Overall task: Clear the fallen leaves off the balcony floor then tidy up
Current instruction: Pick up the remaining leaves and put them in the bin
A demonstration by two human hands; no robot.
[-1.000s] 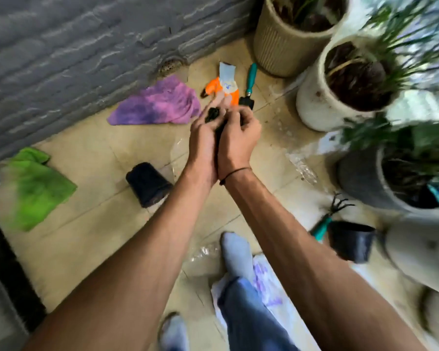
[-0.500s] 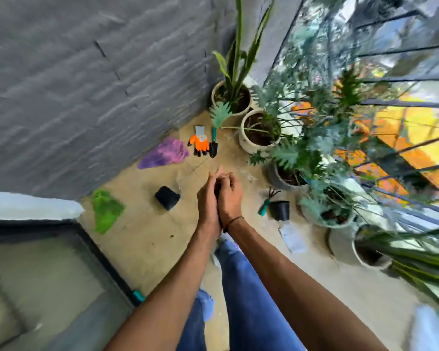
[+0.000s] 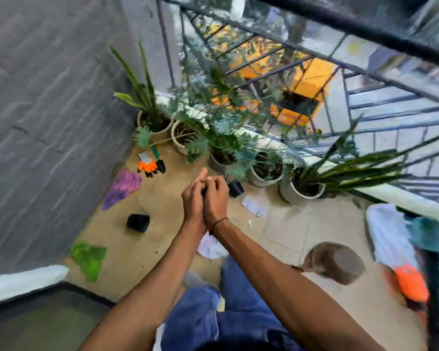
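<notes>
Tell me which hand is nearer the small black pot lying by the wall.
Left. The left hand is on the side of the black pot, which lies on the floor lower left of it; the right hand, pressed against the left, is further off.

Open floor [image 3: 284, 239] right of the fallen black pot [image 3: 138, 222]; beyond it, blocked by potted plants [image 3: 266, 171] along the railing [image 3: 365, 102]; left, hemmed by the grey wall [image 3: 48, 122].
</notes>
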